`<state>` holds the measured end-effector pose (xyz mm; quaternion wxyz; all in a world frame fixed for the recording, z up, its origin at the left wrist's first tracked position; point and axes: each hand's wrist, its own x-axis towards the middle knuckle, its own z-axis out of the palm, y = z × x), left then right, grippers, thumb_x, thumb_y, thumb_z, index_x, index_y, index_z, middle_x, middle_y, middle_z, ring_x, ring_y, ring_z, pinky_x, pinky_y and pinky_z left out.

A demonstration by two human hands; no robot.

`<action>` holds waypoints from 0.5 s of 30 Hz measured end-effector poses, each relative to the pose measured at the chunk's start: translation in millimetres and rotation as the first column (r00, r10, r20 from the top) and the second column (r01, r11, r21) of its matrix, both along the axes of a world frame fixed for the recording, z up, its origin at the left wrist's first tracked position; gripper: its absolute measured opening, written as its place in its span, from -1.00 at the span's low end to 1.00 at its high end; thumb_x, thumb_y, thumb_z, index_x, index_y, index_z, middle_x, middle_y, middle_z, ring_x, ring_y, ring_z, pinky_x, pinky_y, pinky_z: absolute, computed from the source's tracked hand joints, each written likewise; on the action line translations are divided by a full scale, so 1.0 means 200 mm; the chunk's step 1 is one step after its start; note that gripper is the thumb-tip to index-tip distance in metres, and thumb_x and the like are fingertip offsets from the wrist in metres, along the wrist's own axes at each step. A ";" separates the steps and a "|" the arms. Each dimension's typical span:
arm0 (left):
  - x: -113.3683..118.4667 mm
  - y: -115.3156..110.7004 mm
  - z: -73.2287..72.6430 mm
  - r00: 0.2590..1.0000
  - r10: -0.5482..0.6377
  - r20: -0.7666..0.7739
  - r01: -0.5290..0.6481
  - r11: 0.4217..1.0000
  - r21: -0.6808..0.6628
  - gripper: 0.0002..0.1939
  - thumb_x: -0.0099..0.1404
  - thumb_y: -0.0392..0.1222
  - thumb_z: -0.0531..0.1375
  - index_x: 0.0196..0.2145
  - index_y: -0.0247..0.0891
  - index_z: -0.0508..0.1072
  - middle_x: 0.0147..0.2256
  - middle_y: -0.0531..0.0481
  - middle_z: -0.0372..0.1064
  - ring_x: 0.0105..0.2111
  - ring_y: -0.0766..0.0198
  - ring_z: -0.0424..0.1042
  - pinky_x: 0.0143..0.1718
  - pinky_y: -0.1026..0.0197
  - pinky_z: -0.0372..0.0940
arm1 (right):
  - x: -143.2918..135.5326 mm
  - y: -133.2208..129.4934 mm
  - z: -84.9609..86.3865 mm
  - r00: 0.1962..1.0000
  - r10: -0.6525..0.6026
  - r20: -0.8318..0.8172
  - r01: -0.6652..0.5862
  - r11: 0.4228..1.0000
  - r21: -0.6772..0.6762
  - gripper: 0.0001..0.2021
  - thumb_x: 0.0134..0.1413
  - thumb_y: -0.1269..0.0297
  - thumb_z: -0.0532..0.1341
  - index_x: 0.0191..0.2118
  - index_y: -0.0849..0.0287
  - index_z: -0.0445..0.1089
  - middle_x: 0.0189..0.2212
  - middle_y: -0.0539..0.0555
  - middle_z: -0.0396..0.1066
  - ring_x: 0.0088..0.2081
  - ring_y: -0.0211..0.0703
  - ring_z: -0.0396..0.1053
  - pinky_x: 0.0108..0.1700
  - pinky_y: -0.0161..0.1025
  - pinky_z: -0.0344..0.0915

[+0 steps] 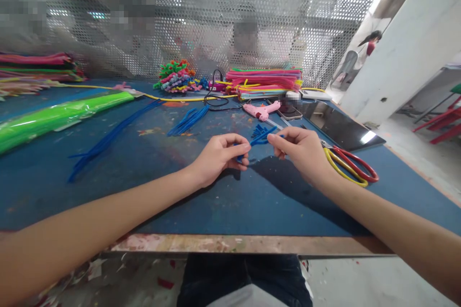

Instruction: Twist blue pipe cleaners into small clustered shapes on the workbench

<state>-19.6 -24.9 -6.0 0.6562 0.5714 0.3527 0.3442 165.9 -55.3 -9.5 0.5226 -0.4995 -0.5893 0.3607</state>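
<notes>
A blue pipe cleaner [258,141] runs between my two hands, just above the table. My left hand [226,154] pinches one end of it between thumb and fingers, with a bit of blue showing below the thumb. Thumb and forefinger of my right hand [298,146] close on the other end. Behind the hands lies a small pile of short blue pipe cleaner pieces [260,130]. To the right, beside my right wrist, rest scissors [351,165] with one red and one yellow handle loop; their blades are partly hidden by the hand.
Blue pipe cleaners [188,120] and longer ones [111,136] lie left, near a bright green plastic-wrapped pack [65,115]. Behind stand a pink glue gun [262,110], a phone [288,109], a dark tablet [338,124] and colourful bundles [264,80] before a perforated metal screen [201,19].
</notes>
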 end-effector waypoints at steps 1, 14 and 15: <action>-0.01 0.00 0.01 0.999 0.007 -0.049 -0.003 0.997 0.072 -0.82 0.10 -0.16 0.25 -0.41 -0.30 0.35 -0.59 0.13 0.30 -0.61 0.43 0.32 -0.56 0.35 0.33 | 0.00 0.00 0.00 1.000 0.006 -0.021 -0.006 1.000 -0.004 -0.67 -0.09 0.03 0.26 -0.56 0.22 0.33 -0.68 -0.05 0.30 -0.64 -0.37 0.19 -0.57 -0.37 0.16; 0.00 -0.05 0.03 0.998 -0.052 -0.029 0.051 0.998 -0.026 -0.88 0.13 -0.24 0.19 -0.48 -0.31 0.32 -0.62 0.14 0.19 -0.67 0.50 0.18 -0.71 0.47 0.18 | 0.05 -0.01 0.02 0.479 -0.444 0.757 -0.473 0.596 0.649 -0.73 0.13 0.29 0.13 -0.03 0.17 0.25 -0.15 0.16 0.43 -0.14 -0.09 0.35 -0.10 -0.13 0.24; 0.00 -0.05 0.04 0.997 -0.078 0.017 0.079 0.990 -0.119 -0.87 0.14 -0.26 0.19 -0.49 -0.32 0.30 -0.61 0.14 0.18 -0.67 0.52 0.16 -0.72 0.49 0.15 | 0.05 -0.01 0.02 0.462 -0.462 0.757 -0.523 0.548 0.653 -0.77 0.15 0.35 0.11 -0.06 0.17 0.27 -0.19 0.13 0.45 -0.19 -0.12 0.36 -0.13 -0.15 0.25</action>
